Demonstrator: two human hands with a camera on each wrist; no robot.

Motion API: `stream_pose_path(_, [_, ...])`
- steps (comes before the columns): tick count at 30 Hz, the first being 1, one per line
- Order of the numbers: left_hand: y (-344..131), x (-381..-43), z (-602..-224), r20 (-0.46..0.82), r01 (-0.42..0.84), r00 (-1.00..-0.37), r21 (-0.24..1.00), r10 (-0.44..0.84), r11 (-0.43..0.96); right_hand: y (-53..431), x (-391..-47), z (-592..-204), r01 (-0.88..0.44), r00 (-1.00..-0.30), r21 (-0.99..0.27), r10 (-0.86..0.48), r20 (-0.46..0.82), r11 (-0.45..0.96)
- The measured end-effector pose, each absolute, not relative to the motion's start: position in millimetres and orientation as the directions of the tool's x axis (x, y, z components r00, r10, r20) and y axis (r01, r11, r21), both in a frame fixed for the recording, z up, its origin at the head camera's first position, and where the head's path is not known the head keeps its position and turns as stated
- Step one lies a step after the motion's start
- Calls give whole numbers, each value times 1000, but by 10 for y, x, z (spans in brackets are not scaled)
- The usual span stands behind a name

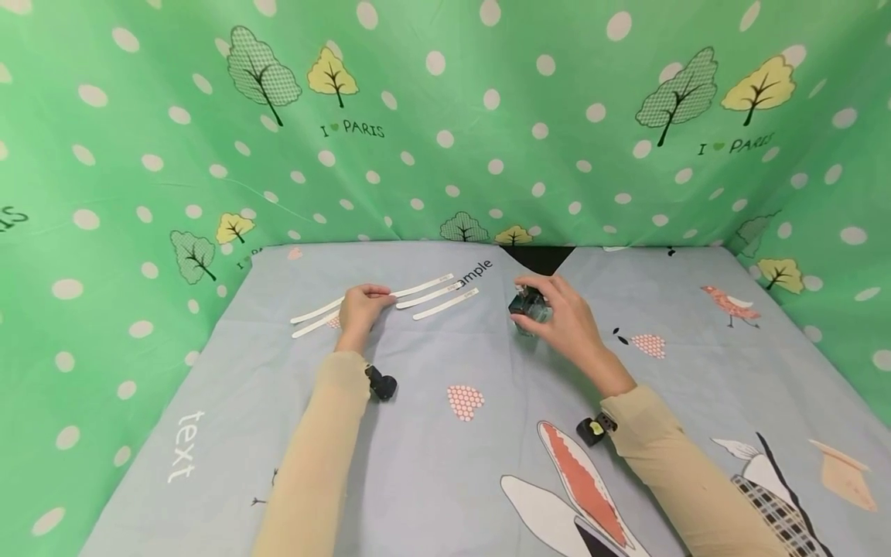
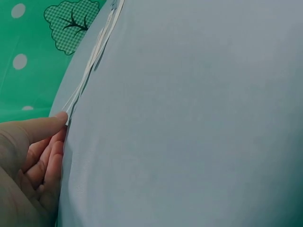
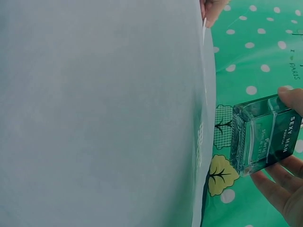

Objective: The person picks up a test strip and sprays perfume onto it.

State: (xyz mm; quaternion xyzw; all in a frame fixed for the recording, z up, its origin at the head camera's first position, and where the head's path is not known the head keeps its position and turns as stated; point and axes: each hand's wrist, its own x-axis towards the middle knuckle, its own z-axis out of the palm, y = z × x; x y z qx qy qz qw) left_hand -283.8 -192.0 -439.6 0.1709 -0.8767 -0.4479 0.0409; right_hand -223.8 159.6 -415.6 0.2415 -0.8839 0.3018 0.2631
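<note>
Several narrow white paper strips [image 1: 445, 304] with small print at one end lie slanted on the cloth. My left hand [image 1: 363, 309] is over the middle of them and pinches the near end of one strip [image 2: 87, 71] between thumb and fingers. To the right, my right hand [image 1: 565, 319] holds a perfume bottle [image 1: 532, 305] by its sides. In the right wrist view the glass perfume bottle [image 3: 262, 135] fades from clear to dark green and reads "SEXY MAN PARFUM". It appears raised off the cloth. The fingers partly cover its top end.
A grey-blue printed cloth [image 1: 418, 464] covers the table. Behind it and at both sides hangs a green polka-dot curtain [image 1: 445, 170]. A black triangle [image 1: 539, 257] shows at the table's back edge, beyond the bottle.
</note>
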Motion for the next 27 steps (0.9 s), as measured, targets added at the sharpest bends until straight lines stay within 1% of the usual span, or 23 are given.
stream_pose_path(7, [-1936, -2861, -4402, -89, -276, -937, 779, -336, 563, 1610, -2232, -4170, -579, -750, -409, -265, 606, 705])
stream_pose_path(18, [-1952, -2835, -4390, -99, -272, -937, 809, -336, 521, 1588, -2227, -4152, -581, -749, -411, -262, 609, 703])
stream_pose_path(27, [-1987, -2844, -4426, -104, -283, -932, 810, -348, 514, 1562, -2214, -4153, -573, -758, -419, -261, 598, 704])
